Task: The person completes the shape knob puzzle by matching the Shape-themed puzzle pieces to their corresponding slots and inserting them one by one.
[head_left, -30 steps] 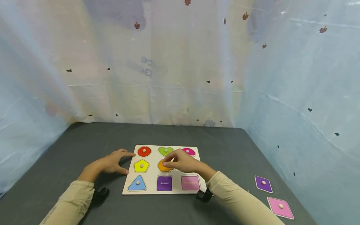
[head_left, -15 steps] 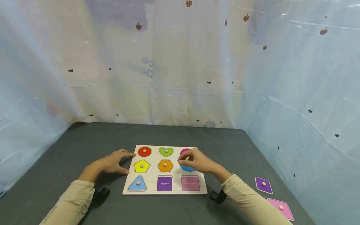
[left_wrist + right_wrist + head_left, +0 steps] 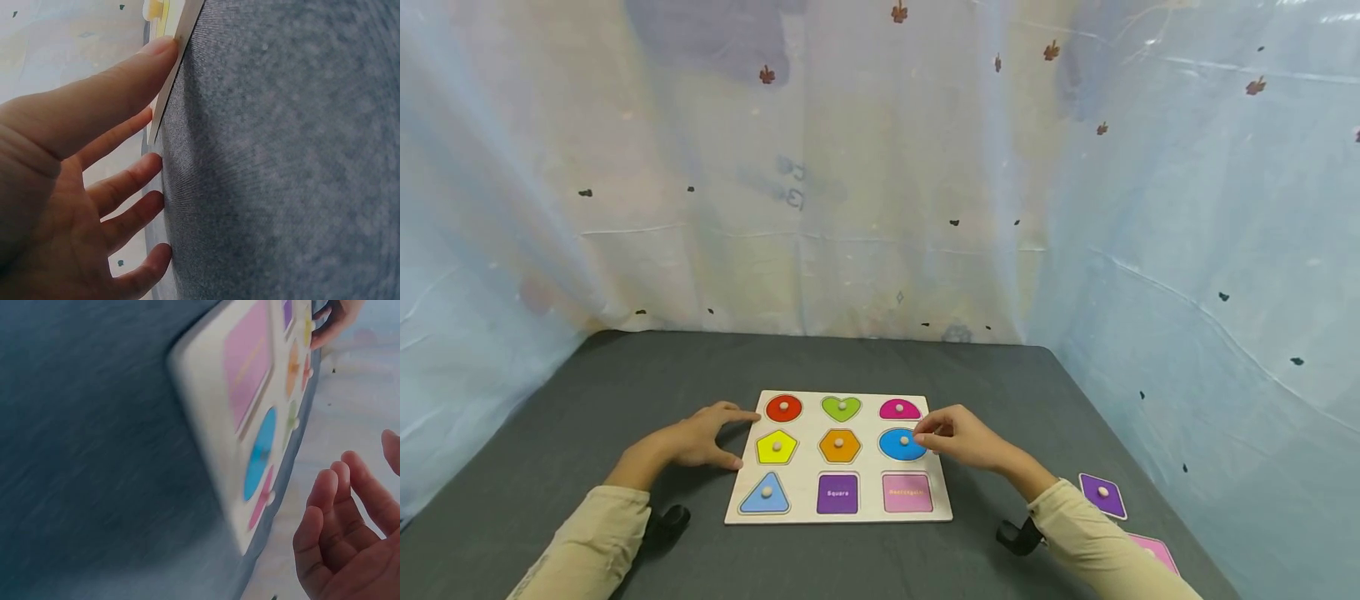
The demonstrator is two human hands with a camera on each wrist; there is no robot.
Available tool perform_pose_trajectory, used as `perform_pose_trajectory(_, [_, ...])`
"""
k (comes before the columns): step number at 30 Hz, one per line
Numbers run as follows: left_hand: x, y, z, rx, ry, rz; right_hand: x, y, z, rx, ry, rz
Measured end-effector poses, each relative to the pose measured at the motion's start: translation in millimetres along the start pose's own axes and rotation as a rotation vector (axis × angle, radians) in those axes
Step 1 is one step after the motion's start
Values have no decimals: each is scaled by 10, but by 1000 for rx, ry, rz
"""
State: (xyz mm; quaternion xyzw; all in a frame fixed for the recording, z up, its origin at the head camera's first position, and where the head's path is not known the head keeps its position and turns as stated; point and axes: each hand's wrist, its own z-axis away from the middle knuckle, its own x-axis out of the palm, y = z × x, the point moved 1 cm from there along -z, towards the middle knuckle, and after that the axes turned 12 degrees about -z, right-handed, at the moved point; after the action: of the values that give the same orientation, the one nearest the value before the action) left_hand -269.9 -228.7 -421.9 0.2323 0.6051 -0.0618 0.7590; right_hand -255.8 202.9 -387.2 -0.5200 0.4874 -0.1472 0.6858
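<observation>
A wooden shape puzzle board (image 3: 805, 418) lies on the dark table. Knobbed pieces sit in most of its recesses, among them the orange hexagon (image 3: 848, 454), the blue oval (image 3: 895, 450) and the magenta half circle (image 3: 891, 411). Two front recesses, the one printed Square (image 3: 837, 505) and the pink rectangle one (image 3: 907, 503), hold no piece. My left hand (image 3: 703, 435) touches the board's left edge with thumb and index fingertip, its other fingers spread. Over the board's right edge, by the blue oval, hovers my right hand (image 3: 966, 437), fingers loosely bent, nothing between them.
On the table at the right lie a purple square piece (image 3: 1102, 493) and a pink rectangle piece (image 3: 1159, 550), partly hidden by the right sleeve (image 3: 1097, 533). Pale curtain sheets (image 3: 850, 275) hang behind and beside the table.
My right hand has moved right, away from the orange hexagon and across the blue oval to the board's right edge. The left hand has stayed at the left edge.
</observation>
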Motion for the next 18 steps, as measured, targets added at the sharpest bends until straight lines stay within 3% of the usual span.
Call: perform_pose_trajectory(18, [-14, 16, 13, -3, 4, 8, -442, 270, 433, -33, 48, 77])
